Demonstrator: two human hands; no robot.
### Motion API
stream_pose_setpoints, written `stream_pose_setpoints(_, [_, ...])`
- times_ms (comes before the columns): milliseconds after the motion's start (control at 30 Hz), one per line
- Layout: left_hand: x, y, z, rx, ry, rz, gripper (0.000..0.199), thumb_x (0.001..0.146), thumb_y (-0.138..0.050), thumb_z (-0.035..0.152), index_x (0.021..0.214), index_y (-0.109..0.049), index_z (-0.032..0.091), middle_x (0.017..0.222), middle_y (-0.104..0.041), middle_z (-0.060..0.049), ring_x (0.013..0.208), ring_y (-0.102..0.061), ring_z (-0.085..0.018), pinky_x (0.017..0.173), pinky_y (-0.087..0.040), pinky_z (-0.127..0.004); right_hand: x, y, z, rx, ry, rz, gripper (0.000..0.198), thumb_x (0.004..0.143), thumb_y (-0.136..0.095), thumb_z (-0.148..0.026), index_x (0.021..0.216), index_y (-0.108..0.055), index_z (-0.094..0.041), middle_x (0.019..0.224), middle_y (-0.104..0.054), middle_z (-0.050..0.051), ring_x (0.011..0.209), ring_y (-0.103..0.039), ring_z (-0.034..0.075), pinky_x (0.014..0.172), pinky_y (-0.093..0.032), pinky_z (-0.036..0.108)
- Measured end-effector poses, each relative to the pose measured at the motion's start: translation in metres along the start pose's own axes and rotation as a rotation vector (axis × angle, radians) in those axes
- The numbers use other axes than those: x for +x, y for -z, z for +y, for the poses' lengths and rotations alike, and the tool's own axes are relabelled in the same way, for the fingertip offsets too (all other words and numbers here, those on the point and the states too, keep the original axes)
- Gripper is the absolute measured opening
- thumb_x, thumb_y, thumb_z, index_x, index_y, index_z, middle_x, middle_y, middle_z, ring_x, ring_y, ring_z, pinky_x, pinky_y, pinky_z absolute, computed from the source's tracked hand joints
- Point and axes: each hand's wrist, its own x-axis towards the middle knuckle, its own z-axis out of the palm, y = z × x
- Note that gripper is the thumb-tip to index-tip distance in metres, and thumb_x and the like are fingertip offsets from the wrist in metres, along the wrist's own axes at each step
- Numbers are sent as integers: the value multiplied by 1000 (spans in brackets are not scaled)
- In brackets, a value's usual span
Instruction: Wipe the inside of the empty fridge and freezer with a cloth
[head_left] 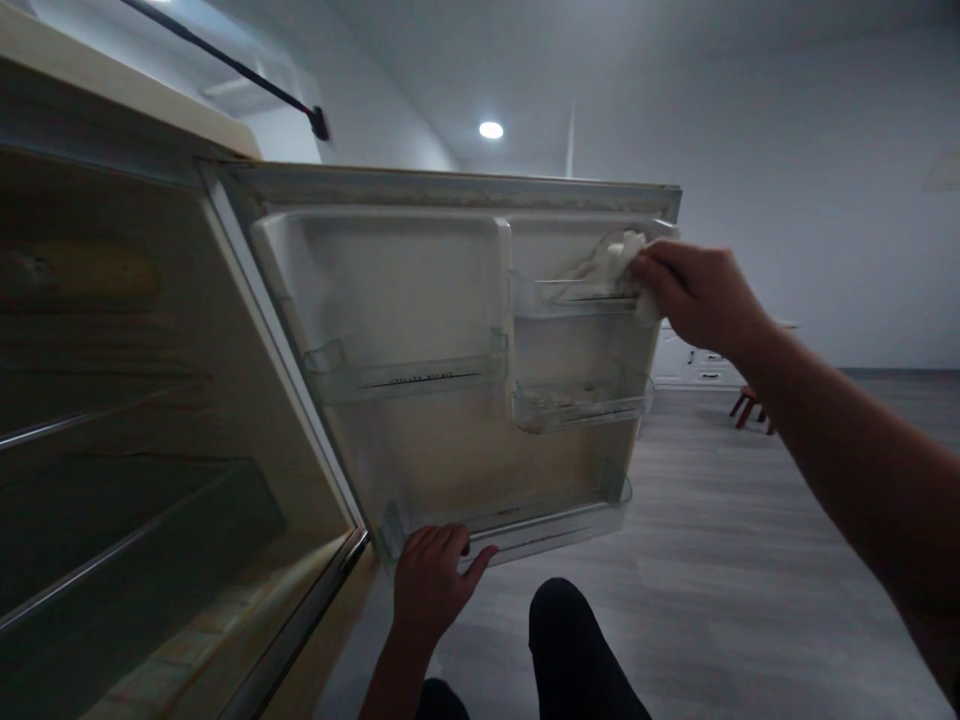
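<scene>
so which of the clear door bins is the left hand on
The bottom bin, spanning the foot of the fridge door; the left hand is at its front edge. The other three bins are narrower and higher up.

No legible text. Dark marks (422,379) on left door shelf (390,386), upper right bin (544,298): too small.

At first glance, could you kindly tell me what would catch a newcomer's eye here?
Most likely the open fridge door, spread across the middle of the view. Next would come the right hand, holding a white cloth near the door's upper right, and the left hand on the clear bottom bin. The dark fridge interior fills the left side.
</scene>
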Motion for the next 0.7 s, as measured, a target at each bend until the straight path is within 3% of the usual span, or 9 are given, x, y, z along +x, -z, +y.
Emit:
stream_pose_setpoints(67, [-1,1,-1,-8,0,-1,37,91,-67,51,72,-55,22,65,-59,2,67,-58,-19,77,-39,-35,2,1,-16,142,-75,293,37,104,-46,-37,71,-47,-21,65,-40,-1,60,-36,14,61,-31,30])
stream_pose_setpoints(133, [-2,2,-2,-16,4,-5,37,91,-67,51,72,-55,22,65,-59,2,68,-58,-19,77,-39,-35,3,-1,-36,193,-11,473,36,104,-44,-33,70,-48,-21,70,-47,2,67,-47,17,67,-38,32])
stream_pose_setpoints(167, [-3,2,-2,-21,6,-7,37,91,-67,51,72,-55,22,65,-59,2,68,-58,-19,77,-39,-35,3,-3,-46,174,67,447,34,104,-45,-30,72,-52,-21,77,-53,4,75,-53,18,73,-42,34])
stream_pose_setpoints(233, [-3,2,-3,-30,7,-19,37,91,-67,51,72,-54,22,66,-59,2,68,-58,-19,77,-39,-35,-2,-10,-63,89,249,214,27,103,-47,-27,81,-61,-19,97,-61,8,98,-59,22,89,-46,38])
stream_pose_setpoints(300, [-3,2,-3,-34,9,-24,37,91,-66,51,72,-54,22,66,-59,2,68,-58,-19,77,-39,-35,-7,-20,-72,25,359,-21,21,102,-49,-30,100,-67,-20,120,-60,10,119,-56,26,103,-44,45])
stream_pose_setpoints(333, [-3,2,-2,-32,11,-22,37,91,-66,51,72,-54,22,66,-59,2,68,-58,-19,77,-39,-35,-9,-25,-74,17,378,-64,23,102,-48,-31,111,-67,-21,129,-57,10,125,-54,27,106,-42,47])
stream_pose_setpoints(467, [-2,2,-1,-23,16,-15,37,92,-66,52,72,-54,22,66,-59,2,68,-58,-19,77,-39,-35,-9,-39,-64,-58,277,-31,41,99,-49,-31,140,-51,-23,137,-54,13,127,-52,30,104,-43,52])
stream_pose_setpoints(567, [-1,3,0,-20,13,-17,38,92,-66,52,71,-55,22,65,-60,2,68,-58,-19,76,-39,-35,-2,-43,-53,-260,174,-76,46,95,-56,-33,138,-50,-20,127,-59,15,118,-55,34,98,-44,53])
stream_pose_setpoints(700, [-1,1,0,-10,15,-17,36,91,-67,51,72,-56,22,65,-60,1,68,-59,-19,76,-39,-35,9,-50,-52,-482,66,-150,39,95,-54,-37,127,-54,-16,117,-62,16,110,-56,34,91,-45,49])
